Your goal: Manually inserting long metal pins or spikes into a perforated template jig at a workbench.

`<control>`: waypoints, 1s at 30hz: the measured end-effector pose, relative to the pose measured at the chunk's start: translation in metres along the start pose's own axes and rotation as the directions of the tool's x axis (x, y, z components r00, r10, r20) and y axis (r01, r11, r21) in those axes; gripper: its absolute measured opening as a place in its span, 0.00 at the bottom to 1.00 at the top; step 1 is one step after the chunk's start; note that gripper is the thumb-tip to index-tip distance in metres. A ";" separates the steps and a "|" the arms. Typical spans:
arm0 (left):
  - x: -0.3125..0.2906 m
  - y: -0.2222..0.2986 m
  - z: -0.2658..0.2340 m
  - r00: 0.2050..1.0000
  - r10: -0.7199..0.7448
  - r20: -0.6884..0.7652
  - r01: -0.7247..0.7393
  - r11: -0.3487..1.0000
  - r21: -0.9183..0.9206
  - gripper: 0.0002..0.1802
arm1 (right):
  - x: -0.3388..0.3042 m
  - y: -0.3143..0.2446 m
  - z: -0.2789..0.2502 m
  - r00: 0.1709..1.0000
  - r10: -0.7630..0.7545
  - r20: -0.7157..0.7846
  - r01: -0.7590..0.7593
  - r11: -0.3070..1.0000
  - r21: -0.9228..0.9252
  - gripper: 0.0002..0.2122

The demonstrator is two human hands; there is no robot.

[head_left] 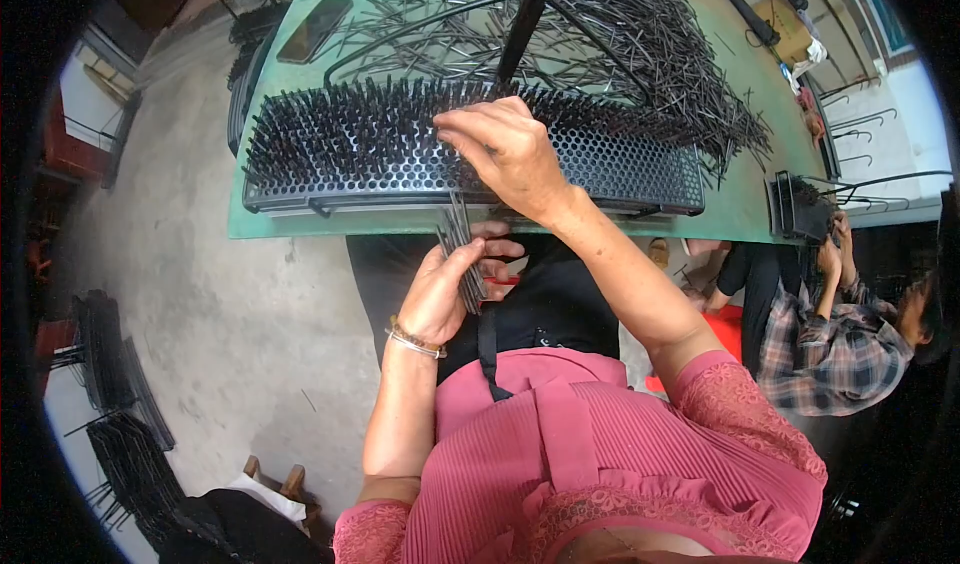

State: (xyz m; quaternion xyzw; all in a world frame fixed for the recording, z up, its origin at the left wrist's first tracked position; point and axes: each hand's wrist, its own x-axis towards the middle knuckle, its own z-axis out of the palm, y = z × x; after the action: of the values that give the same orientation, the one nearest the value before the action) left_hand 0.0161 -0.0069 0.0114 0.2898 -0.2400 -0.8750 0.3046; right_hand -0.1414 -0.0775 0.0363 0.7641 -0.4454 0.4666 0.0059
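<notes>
My left hand (438,289) is closed round a small bundle of thin dark rods (457,226), held just off the table's near edge. A long black perforated rack (625,172) lies along that edge. Many short dark rods (340,129) stand upright in its holes, densely on the left and along the back. Bare holes show across the front right part. Over the middle of the rack is my right hand (512,149), its thumb and fingers pinched together. Whatever is between those fingertips is hidden or too small to make out.
Behind the rack, a big heap of loose rods (640,39) covers much of the green table (265,226). A black frame (522,39) rises over the rack. A phone (315,31) lies at the far left. At right, another person (835,334) handles a black rack (798,209).
</notes>
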 end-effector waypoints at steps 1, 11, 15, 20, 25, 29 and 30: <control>-0.001 0.001 0.001 1.000 -0.014 0.006 0.014 1.000 -0.020 0.19 | 0.000 0.002 0.001 0.999 -0.045 -0.027 0.044 0.999 -0.032 0.07; -0.002 0.006 -0.008 0.998 0.003 0.055 -0.002 0.999 -0.034 0.24 | 0.005 -0.003 0.000 0.994 -0.103 0.021 0.105 0.982 -0.159 0.08; -0.006 0.010 -0.010 0.997 0.036 0.072 -0.034 0.999 -0.029 0.20 | 0.001 -0.009 -0.006 1.000 -0.021 -0.004 0.021 1.000 0.019 0.07; -0.014 0.013 -0.021 0.985 0.091 0.150 -0.098 0.994 0.039 0.19 | 0.000 -0.042 -0.024 0.526 0.449 0.723 -0.830 0.456 0.320 0.13; -0.021 0.018 -0.018 0.987 0.107 0.119 -0.112 0.993 0.041 0.20 | -0.006 -0.040 -0.006 0.603 0.428 0.673 -0.796 0.283 0.534 0.09; -0.019 0.012 -0.034 0.990 0.141 0.007 -0.141 0.990 0.023 0.22 | 0.005 -0.041 -0.002 0.740 0.502 0.449 -0.668 0.467 0.580 0.09; -0.018 0.012 -0.037 0.989 0.145 -0.010 -0.145 0.989 0.024 0.23 | 0.008 -0.039 0.001 0.787 0.499 0.364 -0.608 0.529 0.592 0.09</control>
State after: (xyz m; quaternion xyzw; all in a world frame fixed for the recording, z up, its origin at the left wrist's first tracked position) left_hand 0.0564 -0.0117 -0.0013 0.2801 -0.2688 -0.8460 0.3655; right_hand -0.1123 -0.0599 0.0579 0.5612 -0.4600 0.5146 -0.4568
